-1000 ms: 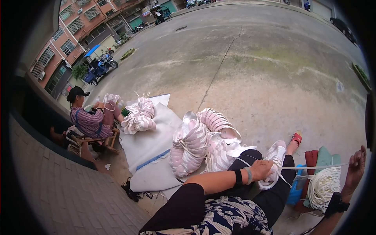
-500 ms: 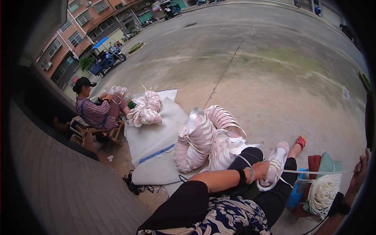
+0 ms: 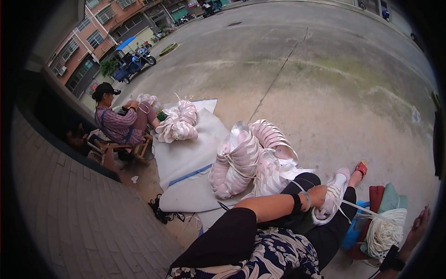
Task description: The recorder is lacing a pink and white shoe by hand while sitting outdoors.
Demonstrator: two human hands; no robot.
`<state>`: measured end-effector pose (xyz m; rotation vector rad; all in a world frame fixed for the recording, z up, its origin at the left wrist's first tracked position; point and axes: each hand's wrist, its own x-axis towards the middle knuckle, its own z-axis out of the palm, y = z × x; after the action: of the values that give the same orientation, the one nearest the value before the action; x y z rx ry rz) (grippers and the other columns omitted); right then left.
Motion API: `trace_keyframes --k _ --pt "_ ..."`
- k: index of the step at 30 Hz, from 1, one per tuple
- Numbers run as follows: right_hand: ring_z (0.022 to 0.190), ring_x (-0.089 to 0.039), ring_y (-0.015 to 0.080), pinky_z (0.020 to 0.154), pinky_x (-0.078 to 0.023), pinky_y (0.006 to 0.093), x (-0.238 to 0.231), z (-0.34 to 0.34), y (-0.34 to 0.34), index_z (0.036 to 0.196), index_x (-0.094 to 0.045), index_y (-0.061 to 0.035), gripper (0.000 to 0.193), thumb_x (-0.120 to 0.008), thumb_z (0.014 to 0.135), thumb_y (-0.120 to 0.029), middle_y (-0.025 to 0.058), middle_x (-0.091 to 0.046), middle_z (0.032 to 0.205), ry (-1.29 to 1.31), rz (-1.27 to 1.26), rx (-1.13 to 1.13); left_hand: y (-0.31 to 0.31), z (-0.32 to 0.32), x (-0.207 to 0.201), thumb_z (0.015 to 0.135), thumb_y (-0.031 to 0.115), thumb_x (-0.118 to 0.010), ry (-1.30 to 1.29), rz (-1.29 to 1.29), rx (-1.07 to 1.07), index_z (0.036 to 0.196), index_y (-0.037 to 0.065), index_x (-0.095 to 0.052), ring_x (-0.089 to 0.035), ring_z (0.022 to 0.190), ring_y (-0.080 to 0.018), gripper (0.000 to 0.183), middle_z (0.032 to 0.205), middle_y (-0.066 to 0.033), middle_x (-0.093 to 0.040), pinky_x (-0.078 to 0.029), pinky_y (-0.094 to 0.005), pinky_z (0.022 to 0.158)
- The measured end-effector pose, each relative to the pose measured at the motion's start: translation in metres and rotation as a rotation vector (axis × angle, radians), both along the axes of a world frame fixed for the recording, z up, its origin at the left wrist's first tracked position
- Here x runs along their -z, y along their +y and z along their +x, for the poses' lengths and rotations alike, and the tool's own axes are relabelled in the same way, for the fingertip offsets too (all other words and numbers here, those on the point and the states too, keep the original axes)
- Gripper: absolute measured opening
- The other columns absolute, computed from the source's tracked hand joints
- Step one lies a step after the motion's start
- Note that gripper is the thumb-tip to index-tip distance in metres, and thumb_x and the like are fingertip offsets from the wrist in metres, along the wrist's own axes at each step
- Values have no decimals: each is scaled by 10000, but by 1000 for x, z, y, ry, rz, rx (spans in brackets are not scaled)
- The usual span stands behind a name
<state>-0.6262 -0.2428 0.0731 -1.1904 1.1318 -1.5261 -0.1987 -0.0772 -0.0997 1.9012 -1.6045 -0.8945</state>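
A white and pink lace-up shoe upper (image 3: 335, 193) rests over my bent leg. Closed at its left side, my left hand (image 3: 317, 196) grips it. A pale flat shoelace (image 3: 364, 210) runs from the eyelets toward my right hand (image 3: 418, 228) at the picture's right rim. That hand appears closed on the lace, though its fingers are partly cut off and the strand's end blends with others behind. Another lace strand loops over my knee beside the left wrist. Below the lace lies a thick bundle of cream laces (image 3: 386, 232).
Strung bunches of pink and white shoe uppers (image 3: 234, 160) lie on a grey sheet (image 3: 186, 160) left of my legs. Farther left, a seated co-worker (image 3: 118, 118) handles similar pieces. A blue container (image 3: 357, 228) and folded green cloth (image 3: 391, 197) stand at right. A brick wall borders the left.
My right hand has dropped lower at the right rim, and the lace now slants downward instead of running level. The view has shifted slightly. My left hand keeps its grip.
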Motion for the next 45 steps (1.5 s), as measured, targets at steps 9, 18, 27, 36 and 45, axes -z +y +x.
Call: trace_keyframes --k 9,18,27,36,45 --pt "574 -435 36 506 -349 179 64 183 86 877 -578 -39 101 -553 871 -137 -45 -482 670 203 196 -478 -6 20 -21 766 166 -525 -161 74 55 917 -41 -497 -625 725 -391 258 702 -268 -598 -512 -451 626" --pt "1026 -479 311 857 -387 407 139 247 124 798 -589 -72 156 -641 652 -80 119 -538 1007 822 -439 -514 -3 0 -45 780 259 -546 -328 38 96 917 4 -486 -578 754 -413 296 755 -254 -585 -438 -498 652" --pt "1216 -361 326 983 -249 551 133 254 124 729 -564 -62 90 -605 689 -132 129 -493 1159 1250 -641 -467 8 5 -32 707 56 -577 -349 -489 234 887 51 -550 -530 832 -300 182 935 -113 -547 -441 -387 715" --pt "1223 -369 319 993 -237 567 141 260 121 723 -552 -42 100 -566 684 -134 143 -499 1164 1329 -692 -448 9 4 -32 696 31 -541 -385 -493 267 911 35 -559 -531 905 -300 215 1052 -141 -540 -445 -381 738" --pt "1201 -391 317 984 -251 560 145 269 120 775 -574 -20 144 -533 706 -139 161 -512 1127 1428 -731 -390 10 5 -28 685 29 -531 -371 -533 276 855 15 -553 -523 932 -306 173 1078 -158 -538 -442 -385 742"
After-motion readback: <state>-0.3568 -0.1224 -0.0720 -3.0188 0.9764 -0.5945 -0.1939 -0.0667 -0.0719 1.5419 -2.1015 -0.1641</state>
